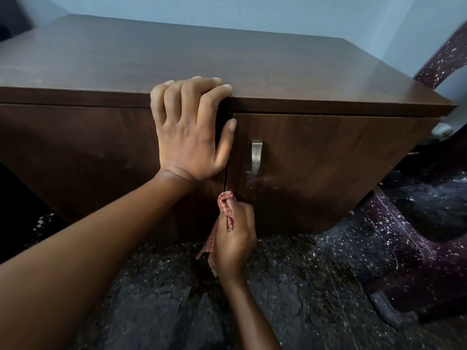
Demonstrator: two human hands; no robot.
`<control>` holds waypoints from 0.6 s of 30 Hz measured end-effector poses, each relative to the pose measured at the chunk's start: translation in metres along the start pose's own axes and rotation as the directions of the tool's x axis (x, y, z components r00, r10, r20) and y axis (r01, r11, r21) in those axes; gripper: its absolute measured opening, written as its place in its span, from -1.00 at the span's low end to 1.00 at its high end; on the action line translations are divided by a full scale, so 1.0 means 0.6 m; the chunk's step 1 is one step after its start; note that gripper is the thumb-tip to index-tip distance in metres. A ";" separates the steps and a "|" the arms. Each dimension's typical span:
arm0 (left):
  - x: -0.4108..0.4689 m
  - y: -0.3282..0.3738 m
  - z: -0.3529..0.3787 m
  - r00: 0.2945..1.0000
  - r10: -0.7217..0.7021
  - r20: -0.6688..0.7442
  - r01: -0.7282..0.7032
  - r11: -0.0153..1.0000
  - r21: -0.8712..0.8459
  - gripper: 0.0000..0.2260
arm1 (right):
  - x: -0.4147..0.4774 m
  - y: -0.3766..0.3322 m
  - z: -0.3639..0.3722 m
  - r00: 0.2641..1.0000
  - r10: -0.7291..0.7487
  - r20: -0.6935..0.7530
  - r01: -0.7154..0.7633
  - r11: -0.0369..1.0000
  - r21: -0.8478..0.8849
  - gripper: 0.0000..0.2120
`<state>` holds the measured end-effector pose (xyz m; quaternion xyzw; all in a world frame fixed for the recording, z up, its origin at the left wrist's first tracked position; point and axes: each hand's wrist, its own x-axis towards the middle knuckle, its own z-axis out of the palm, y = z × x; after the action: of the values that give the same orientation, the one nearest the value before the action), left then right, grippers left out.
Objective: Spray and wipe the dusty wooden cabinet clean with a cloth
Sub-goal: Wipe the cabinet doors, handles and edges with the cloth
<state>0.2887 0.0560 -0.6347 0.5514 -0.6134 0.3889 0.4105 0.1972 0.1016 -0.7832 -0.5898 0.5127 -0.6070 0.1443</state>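
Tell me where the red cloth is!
The cloth is bunched in the right hand, low in the middle of the head view, at the crack between the cabinet doors, below the left hand and the metal handle.

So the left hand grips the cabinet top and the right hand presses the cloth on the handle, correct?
Not the handle: the head view shows the right hand holding the cloth at the door gap below it. The left hand grips the cabinet top.

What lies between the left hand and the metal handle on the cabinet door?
Only a bare strip of the door, seen in the head view, separates the left hand from the handle.
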 end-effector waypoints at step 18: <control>-0.001 -0.002 0.005 1.000 0.005 -0.016 -0.005 1.000 0.005 -0.68 | -0.029 0.074 -0.030 0.969 0.208 0.132 -0.196 0.976 -0.099 -0.80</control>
<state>0.2899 0.0536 -0.6365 0.5477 -0.6106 0.3960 0.4128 0.1673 0.1042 -0.8241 -0.5817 0.5842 -0.5232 0.2161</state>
